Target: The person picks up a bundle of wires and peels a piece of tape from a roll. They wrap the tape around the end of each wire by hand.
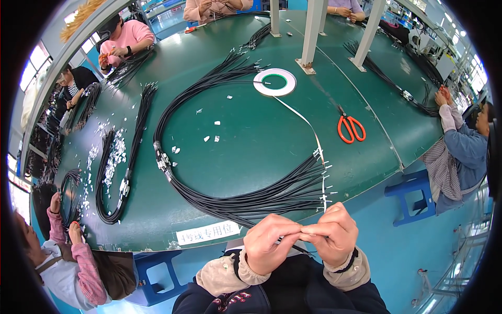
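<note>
Hands meet at the near tabletop point(272, 141) edge: left hand point(267, 242) and right hand point(331, 235), fingers pinched shut on one black wire point(299, 250) and, it seems, the white tape point(315, 137) strip's end. Best done, I judge, with tape taut and the pinch close to the wire end. Wire thin, black, mostly hidden by fingers; its bundle point(230, 201) loops across the tabletop, with tape roll point(275, 82) and orange scissors point(350, 128) beyond.

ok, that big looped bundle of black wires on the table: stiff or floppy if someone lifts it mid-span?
Probably floppy: the black wire bundle lies in a loose curve on the green table. It would likely sag and splay, since its strands fan apart at the ends. Probably not slippery; the wires look matte.
</note>
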